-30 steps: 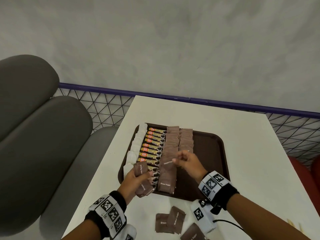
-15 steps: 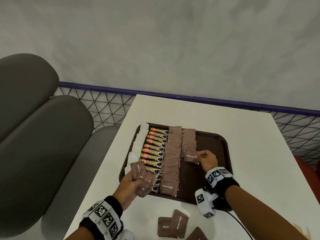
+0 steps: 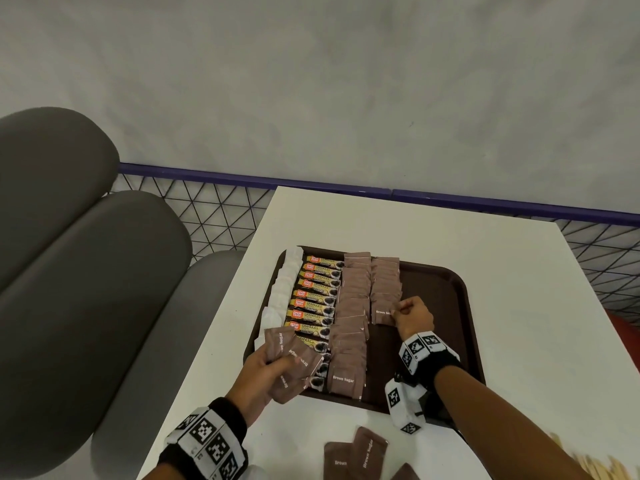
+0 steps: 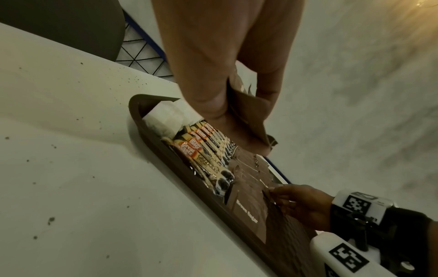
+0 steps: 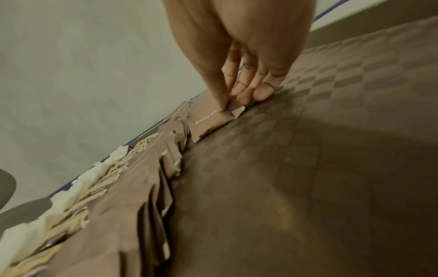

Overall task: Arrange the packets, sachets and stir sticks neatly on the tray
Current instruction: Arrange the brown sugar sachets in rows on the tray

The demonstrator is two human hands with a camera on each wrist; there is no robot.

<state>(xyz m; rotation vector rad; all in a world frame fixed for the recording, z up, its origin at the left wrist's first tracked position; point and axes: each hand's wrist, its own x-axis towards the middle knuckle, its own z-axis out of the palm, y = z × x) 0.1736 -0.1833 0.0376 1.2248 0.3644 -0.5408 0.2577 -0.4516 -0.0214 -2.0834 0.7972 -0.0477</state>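
The right hand (image 3: pixel 414 315) pinches one brown paper sugar sachet (image 3: pixel 383 315) at the near end of the second brown row on the dark brown plastic tray (image 3: pixel 446 299). The left hand (image 3: pixel 265 374) grips a small bunch of brown sachets (image 3: pixel 294 362) over the tray's near left corner. More loose brown sachets (image 3: pixel 356 457) lie on the white table (image 3: pixel 485 244), just in front of the tray.

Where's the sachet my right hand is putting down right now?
In the head view, the brown sugar sachet lies on the tray, at the near end of the right-hand brown row, pinched by the right hand.
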